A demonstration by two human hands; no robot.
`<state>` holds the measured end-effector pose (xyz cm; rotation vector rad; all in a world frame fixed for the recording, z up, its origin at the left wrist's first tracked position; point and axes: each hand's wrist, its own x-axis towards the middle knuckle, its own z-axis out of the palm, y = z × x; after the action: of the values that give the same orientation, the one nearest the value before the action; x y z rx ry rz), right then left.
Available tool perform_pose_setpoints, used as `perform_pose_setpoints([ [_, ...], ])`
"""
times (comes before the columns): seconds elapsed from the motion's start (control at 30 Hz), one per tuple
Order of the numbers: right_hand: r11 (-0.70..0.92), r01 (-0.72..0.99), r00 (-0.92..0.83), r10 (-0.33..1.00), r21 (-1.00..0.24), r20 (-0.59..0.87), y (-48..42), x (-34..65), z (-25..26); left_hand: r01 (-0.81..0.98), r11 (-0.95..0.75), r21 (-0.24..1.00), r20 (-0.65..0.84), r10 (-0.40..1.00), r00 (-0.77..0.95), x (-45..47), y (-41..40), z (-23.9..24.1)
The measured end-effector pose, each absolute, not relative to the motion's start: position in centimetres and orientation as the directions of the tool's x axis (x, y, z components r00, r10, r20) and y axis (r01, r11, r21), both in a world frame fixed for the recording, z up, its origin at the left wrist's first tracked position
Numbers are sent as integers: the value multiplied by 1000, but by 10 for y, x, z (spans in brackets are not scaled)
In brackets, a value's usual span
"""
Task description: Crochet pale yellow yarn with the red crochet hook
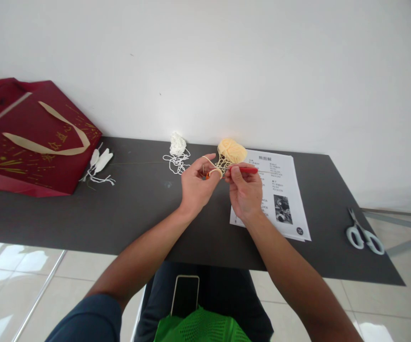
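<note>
Just front-left of the yellow ball (232,150), the left hand (198,184) carries looped yarn (222,162); whether its fingers pinch, I can't tell. In front of the ball, the red-handled tool (244,169) lies crosswise, shaft leftward, pinched by the nearer right hand (245,189). Its tip gets lost among fingers and yarn.

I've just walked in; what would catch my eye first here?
The big dark-red bag with gold markings, at the left of the dark table. Then, near the middle, the bright red-handled tool in the right hand, beside the left hand, with a pale yellow yarn ball just beyond. Scissors lie at the right end.
</note>
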<state>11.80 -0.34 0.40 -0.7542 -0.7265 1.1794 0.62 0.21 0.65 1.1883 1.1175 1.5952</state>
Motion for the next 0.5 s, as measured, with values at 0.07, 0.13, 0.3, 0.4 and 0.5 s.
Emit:
perform_pose_setpoints([
  [0.07,227,-524,228,966,-821,121,-4,119,4,-98,-250,963,225,951,-211,6,2,7],
  [0.13,251,-510,242,960,-823,142,-4,121,4,-87,-248,965,225,950,-216,5,3,8],
  [0.3,314,-465,270,941,-828,205,-5,126,5,-82,-254,964,229,945,-235,4,4,9],
  [0.4,357,-436,286,926,-826,249,-3,128,2,-84,-258,963,231,943,-241,4,5,8],
  [0.5,401,-386,301,906,-831,298,-1,129,-4,-83,-262,961,236,942,-237,4,6,6],
])
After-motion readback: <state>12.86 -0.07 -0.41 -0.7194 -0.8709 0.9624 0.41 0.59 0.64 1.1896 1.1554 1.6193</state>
